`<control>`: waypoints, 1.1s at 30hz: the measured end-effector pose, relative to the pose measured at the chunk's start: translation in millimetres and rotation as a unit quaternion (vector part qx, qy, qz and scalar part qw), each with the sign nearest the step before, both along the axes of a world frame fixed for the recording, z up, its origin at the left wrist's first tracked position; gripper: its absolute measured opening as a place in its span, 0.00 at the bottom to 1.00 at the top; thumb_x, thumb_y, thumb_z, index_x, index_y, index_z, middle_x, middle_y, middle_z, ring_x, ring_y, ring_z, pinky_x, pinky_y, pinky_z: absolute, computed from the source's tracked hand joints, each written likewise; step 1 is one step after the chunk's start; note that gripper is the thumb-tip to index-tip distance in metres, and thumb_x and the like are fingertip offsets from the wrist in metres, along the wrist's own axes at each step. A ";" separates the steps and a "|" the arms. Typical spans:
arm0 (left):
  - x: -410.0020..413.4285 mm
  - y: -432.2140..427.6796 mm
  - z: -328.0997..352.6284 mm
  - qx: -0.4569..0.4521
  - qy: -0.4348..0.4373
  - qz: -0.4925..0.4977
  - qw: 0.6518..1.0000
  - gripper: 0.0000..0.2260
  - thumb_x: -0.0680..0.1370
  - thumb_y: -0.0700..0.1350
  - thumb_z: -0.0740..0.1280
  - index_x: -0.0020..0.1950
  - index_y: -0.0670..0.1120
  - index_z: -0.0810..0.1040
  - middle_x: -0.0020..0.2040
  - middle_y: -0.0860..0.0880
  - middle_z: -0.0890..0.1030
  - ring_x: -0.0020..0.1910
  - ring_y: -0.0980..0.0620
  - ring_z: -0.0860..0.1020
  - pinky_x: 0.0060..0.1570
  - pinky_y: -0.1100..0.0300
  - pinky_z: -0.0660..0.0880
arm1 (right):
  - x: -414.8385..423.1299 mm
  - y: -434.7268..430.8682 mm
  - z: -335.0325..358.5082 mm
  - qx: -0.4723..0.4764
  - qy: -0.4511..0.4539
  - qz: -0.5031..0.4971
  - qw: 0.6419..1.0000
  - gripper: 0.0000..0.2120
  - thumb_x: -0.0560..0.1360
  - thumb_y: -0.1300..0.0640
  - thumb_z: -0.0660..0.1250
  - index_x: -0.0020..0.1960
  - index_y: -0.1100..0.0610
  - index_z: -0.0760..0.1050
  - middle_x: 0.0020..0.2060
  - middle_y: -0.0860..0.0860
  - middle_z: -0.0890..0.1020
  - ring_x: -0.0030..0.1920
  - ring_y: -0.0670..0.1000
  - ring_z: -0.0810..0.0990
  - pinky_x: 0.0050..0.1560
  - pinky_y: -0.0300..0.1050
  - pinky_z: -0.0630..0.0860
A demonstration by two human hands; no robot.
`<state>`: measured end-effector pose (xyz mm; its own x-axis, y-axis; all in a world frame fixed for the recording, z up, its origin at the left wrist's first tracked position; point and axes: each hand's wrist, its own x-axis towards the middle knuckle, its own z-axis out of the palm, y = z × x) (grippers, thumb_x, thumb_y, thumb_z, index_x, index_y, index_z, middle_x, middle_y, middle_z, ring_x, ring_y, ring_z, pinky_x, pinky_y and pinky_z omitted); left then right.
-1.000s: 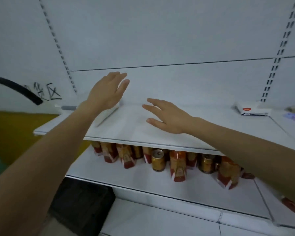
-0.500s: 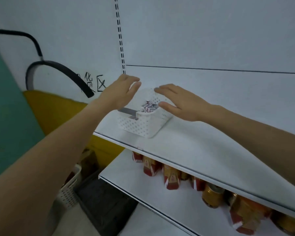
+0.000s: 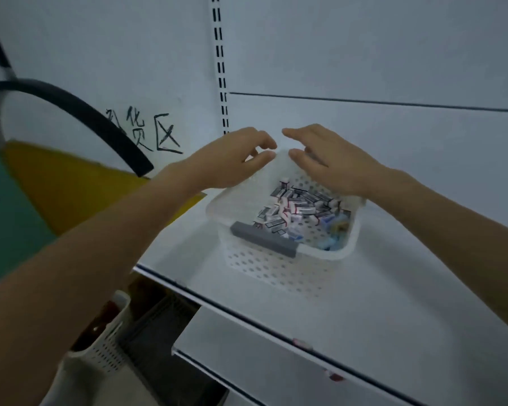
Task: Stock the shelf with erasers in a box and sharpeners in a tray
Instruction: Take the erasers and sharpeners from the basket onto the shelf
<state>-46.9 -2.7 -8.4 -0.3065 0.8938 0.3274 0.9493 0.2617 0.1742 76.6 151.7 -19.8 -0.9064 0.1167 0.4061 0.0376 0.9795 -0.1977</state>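
Reaching for the basket (image 3: 276,268) of erasers (image 3: 294,209), left hand (image 3: 232,159) and right hand (image 3: 329,162) hover loosely spread over its far rim. Likely next: grip the rim beneath.

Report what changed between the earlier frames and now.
The left hand and right hand moved from over bare shelf to the far rim of the white basket, fingers starting to curl; a grip isn't clear. The view swung left. The basket stayed on the shelf, erasers inside.
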 end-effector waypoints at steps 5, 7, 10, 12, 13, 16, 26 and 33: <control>-27.9 41.6 -11.5 -0.069 0.036 -0.141 0.987 0.14 0.79 0.51 0.59 0.62 0.48 0.73 0.58 0.49 0.76 0.50 0.58 0.70 0.51 0.64 0.65 | -2.7 17.9 -6.8 0.017 -0.010 -0.137 0.990 0.21 0.80 0.54 0.52 0.73 0.54 0.58 0.67 0.56 0.68 0.65 0.55 0.67 0.63 0.49 0.64; -31.9 54.3 -9.9 -0.090 0.051 -0.210 0.972 0.14 0.78 0.51 0.61 0.61 0.48 0.74 0.57 0.50 0.76 0.50 0.59 0.69 0.52 0.64 0.66 | -1.9 16.7 -7.1 0.016 -0.011 -0.186 0.982 0.21 0.80 0.55 0.52 0.72 0.54 0.59 0.67 0.55 0.68 0.66 0.55 0.66 0.62 0.50 0.64; -33.3 71.4 -10.0 -0.114 0.037 -0.313 0.942 0.15 0.76 0.49 0.66 0.61 0.47 0.75 0.56 0.51 0.77 0.49 0.58 0.72 0.52 0.66 0.67 | -0.1 11.8 -7.7 0.019 -0.004 -0.257 0.966 0.21 0.79 0.57 0.53 0.71 0.55 0.62 0.67 0.55 0.69 0.65 0.56 0.66 0.62 0.51 0.65; -29.6 82.3 -13.5 -0.156 0.015 -0.370 0.916 0.18 0.74 0.50 0.68 0.62 0.47 0.74 0.56 0.52 0.77 0.51 0.56 0.73 0.54 0.64 0.69 | 5.2 6.8 -8.8 0.008 0.006 -0.306 0.952 0.20 0.78 0.59 0.54 0.70 0.55 0.64 0.66 0.55 0.70 0.65 0.56 0.67 0.62 0.52 0.67; -26.2 88.3 -16.1 -0.187 0.017 -0.393 0.900 0.20 0.73 0.50 0.69 0.63 0.47 0.73 0.57 0.53 0.76 0.53 0.55 0.73 0.55 0.64 0.68 | 8.1 4.7 -10.1 -0.004 0.016 -0.329 0.944 0.20 0.78 0.59 0.54 0.69 0.55 0.65 0.65 0.55 0.71 0.64 0.56 0.68 0.61 0.51 0.67; -12.3 108.1 -25.9 -0.273 0.057 -0.444 0.852 0.24 0.74 0.49 0.69 0.68 0.49 0.69 0.65 0.52 0.72 0.61 0.55 0.70 0.59 0.67 0.63 | 14.4 2.7 -14.9 -0.076 0.054 -0.386 0.918 0.18 0.79 0.60 0.53 0.67 0.56 0.67 0.63 0.55 0.73 0.62 0.54 0.71 0.57 0.41 0.65; 2.2 129.5 -42.5 -0.265 0.047 -0.498 0.824 0.17 0.72 0.45 0.70 0.60 0.47 0.73 0.54 0.51 0.73 0.52 0.55 0.70 0.55 0.59 0.69 | 12.8 4.8 -17.3 -0.144 0.052 -0.416 0.897 0.18 0.78 0.62 0.54 0.67 0.56 0.68 0.64 0.54 0.72 0.61 0.50 0.71 0.49 0.29 0.60; 5.8 129.2 -46.0 -0.280 0.086 -0.492 0.820 0.20 0.74 0.46 0.69 0.65 0.47 0.70 0.56 0.47 0.74 0.53 0.52 0.71 0.54 0.59 0.69 | 12.2 3.0 -16.3 -0.134 0.033 -0.411 0.901 0.19 0.78 0.61 0.55 0.67 0.56 0.67 0.64 0.55 0.71 0.60 0.52 0.72 0.51 0.34 0.62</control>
<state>-41.1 126.5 -54.4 0.6601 0.7066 -0.2550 0.7475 -0.6515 0.1295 88.9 154.6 -36.1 -0.4436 0.8394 0.3140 0.7078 0.5430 -0.4519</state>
